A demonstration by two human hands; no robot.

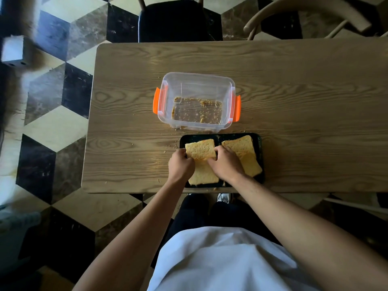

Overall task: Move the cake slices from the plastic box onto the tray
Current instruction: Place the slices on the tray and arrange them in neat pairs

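A clear plastic box [178,85] with orange side clips stands mid-table and holds only crumbs. Just in front of it lies a black tray [218,137] with yellow cake slices. My left hand [180,165] and my right hand [225,163] grip the two ends of one cake slice [200,149] over the tray's far left part. Another slice [204,175] lies under it at the near left. On the right half, overlapping slices [243,147] lie partly hidden by my right hand.
The wooden table [304,91] stretches wide to the right and left of the tray, with crumbs scattered near the box. A dark chair [178,22] stands at the far side and a curved wooden chair [304,15] at the far right. The floor is chequered.
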